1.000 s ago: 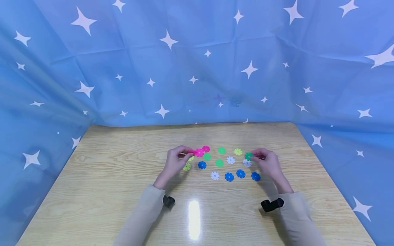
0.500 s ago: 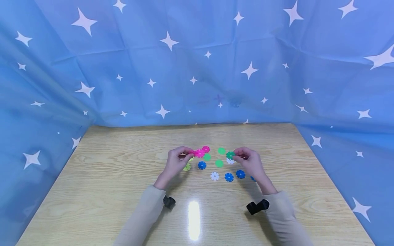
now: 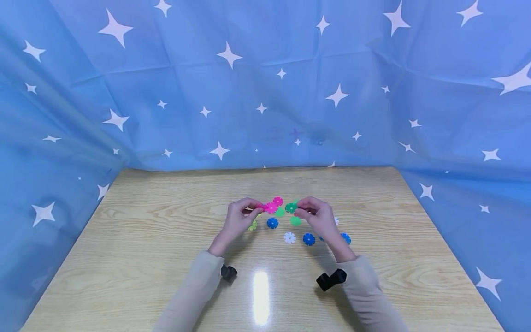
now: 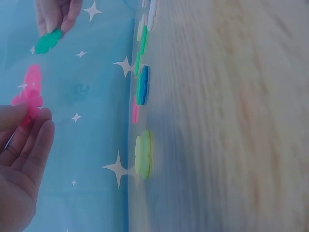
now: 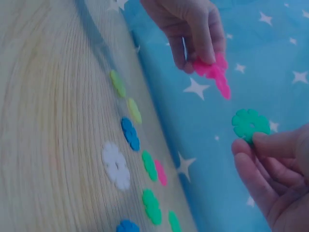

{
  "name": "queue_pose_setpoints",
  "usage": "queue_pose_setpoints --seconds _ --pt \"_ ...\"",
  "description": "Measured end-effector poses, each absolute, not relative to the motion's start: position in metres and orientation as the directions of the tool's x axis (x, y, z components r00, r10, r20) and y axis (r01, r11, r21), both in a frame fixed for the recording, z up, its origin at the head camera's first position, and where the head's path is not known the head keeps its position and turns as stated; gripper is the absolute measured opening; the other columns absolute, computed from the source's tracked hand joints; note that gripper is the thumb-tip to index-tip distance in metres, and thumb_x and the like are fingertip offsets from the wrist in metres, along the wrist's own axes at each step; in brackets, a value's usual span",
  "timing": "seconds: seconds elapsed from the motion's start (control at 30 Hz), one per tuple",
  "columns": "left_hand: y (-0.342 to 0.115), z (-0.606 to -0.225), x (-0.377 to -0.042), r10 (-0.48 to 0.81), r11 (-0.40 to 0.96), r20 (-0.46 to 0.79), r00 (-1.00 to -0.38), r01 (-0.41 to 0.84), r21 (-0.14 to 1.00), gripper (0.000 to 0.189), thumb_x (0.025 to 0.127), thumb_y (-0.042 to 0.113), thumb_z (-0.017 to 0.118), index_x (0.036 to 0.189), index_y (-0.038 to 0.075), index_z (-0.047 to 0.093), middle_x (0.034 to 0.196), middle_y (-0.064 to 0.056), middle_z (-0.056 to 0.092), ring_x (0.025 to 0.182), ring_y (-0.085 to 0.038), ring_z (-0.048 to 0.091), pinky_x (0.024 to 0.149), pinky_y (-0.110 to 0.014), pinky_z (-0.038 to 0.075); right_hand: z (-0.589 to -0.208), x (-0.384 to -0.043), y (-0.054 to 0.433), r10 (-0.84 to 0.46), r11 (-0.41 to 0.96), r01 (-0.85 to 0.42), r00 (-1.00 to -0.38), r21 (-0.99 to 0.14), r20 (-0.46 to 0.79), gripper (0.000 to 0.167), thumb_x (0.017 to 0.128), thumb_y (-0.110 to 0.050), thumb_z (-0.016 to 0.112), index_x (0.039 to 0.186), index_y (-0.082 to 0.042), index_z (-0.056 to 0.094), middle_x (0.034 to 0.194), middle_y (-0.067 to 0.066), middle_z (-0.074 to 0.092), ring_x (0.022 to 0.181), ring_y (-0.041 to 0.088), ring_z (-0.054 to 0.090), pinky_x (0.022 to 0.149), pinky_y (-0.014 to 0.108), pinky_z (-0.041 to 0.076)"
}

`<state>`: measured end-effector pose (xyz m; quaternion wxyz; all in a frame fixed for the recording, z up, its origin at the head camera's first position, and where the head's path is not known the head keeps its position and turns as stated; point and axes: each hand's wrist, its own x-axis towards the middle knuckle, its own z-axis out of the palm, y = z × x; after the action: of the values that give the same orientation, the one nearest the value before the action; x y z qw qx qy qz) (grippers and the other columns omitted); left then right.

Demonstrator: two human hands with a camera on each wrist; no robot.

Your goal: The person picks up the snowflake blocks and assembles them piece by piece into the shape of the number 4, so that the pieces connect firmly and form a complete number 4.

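Observation:
Between thumb and fingers, my left hand (image 3: 239,219) pinches two pink interlocking discs (image 4: 30,94), joined at an angle to each other. My right hand (image 3: 318,217) pinches a green interlocking disc (image 5: 250,124) by its edge. Both hands are raised over the table. A small gap separates the green disc from the pink pair in the wrist views. Beneath them lie a loose pink disc (image 3: 278,201), light green discs (image 3: 296,221), a blue disc (image 3: 272,223) and a white disc (image 3: 289,237). My right hand hides part of the scattered discs in the head view.
Yellow-green discs (image 3: 252,225) lie beside my left hand. More blue discs (image 3: 309,239) lie near my right wrist. The wooden table (image 3: 157,240) meets a blue star-patterned curtain (image 3: 265,92) at the back. A black wrist camera (image 3: 331,279) sits on the right sleeve.
My right hand has carried the green disc leftward, from over the right-hand discs to close beside the pink pair. My left hand has stayed nearly still, still pinching the pink discs.

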<state>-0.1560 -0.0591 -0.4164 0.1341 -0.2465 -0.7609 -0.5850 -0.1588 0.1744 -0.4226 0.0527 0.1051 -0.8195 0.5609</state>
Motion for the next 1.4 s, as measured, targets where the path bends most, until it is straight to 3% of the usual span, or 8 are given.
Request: queue_pose_setpoints --seconds 0.13,0.33,0.6,0.8,1.03,1.2,1.4 --pt "-0.058 -0.414 -0.155 0.226 0.195 0.482 -0.846 0.525 0.829 0.005 0.082 -0.012 0.064 0.086 -0.012 0.066 0.081 -0.023 0.067 0.074 -0.035 0.066 0.065 -0.032 0.059 -0.41 -0.152 0.164 -0.122 0.333 -0.212 -0.976 -0.919 0.182 0.011 0.086 0.001 0.065 0.095 0.007 0.064 0.086 0.021 0.068 0.072 0.017 0.064 0.061 0.019 0.053" --pt "-0.056 -0.413 -0.154 0.223 0.202 0.488 -0.844 0.53 0.824 0.004 0.081 -0.013 0.064 0.085 -0.012 0.065 0.08 -0.024 0.066 0.073 -0.035 0.066 0.064 -0.033 0.059 -0.394 -0.145 0.153 -0.118 0.361 -0.198 -0.979 -0.911 0.166 0.011 0.086 0.005 0.062 0.096 0.011 0.062 0.088 0.025 0.066 0.068 0.004 0.062 0.061 0.016 0.052" --pt "-0.056 -0.413 -0.155 0.219 0.2 0.511 -0.831 0.551 0.811 0.005 0.08 -0.013 0.065 0.085 -0.012 0.066 0.079 -0.023 0.066 0.072 -0.036 0.066 0.063 -0.036 0.06 -0.422 -0.161 0.158 -0.101 0.369 -0.246 -0.969 -0.896 0.224 0.008 0.085 -0.001 0.067 0.092 0.003 0.066 0.086 0.018 0.068 0.075 0.03 0.066 0.059 0.018 0.051" --pt "-0.056 -0.411 -0.154 0.223 0.197 0.504 -0.834 0.545 0.815 0.005 0.081 -0.013 0.064 0.085 -0.012 0.066 0.08 -0.024 0.066 0.073 -0.036 0.066 0.063 -0.04 0.059 -0.426 -0.164 0.158 -0.121 0.389 -0.337 -0.941 -0.858 0.315 0.004 0.084 -0.001 0.068 0.089 -0.001 0.067 0.084 0.018 0.068 0.073 0.027 0.066 0.061 0.019 0.053" --pt "-0.057 -0.412 -0.154 0.223 0.206 0.495 -0.84 0.537 0.818 0.005 0.081 -0.013 0.064 0.085 -0.012 0.065 0.08 -0.023 0.066 0.072 -0.035 0.066 0.063 -0.032 0.059 -0.425 -0.164 0.157 -0.184 0.487 -0.45 -0.891 -0.749 0.416 0.008 0.082 0.005 0.067 0.087 -0.002 0.066 0.08 0.012 0.069 0.069 0.022 0.065 0.06 0.023 0.055" --pt "-0.057 -0.412 -0.153 0.226 0.196 0.492 -0.841 0.534 0.822 0.004 0.082 -0.012 0.064 0.086 -0.012 0.065 0.081 -0.023 0.066 0.073 -0.035 0.066 0.063 -0.032 0.059 -0.424 -0.163 0.157 -0.199 0.51 -0.463 -0.883 -0.725 0.425 0.007 0.083 0.003 0.068 0.086 -0.003 0.067 0.08 0.009 0.069 0.068 0.017 0.065 0.059 0.023 0.056" --pt "-0.058 -0.411 -0.152 0.23 0.198 0.479 -0.847 0.523 0.829 0.004 0.081 -0.011 0.065 0.085 -0.012 0.065 0.081 -0.024 0.066 0.073 -0.036 0.066 0.063 -0.036 0.059 -0.426 -0.163 0.155 -0.196 0.469 -0.456 -0.889 -0.756 0.415 0.008 0.082 0.005 0.067 0.087 -0.001 0.067 0.08 0.014 0.069 0.069 0.026 0.066 0.06 0.021 0.056"
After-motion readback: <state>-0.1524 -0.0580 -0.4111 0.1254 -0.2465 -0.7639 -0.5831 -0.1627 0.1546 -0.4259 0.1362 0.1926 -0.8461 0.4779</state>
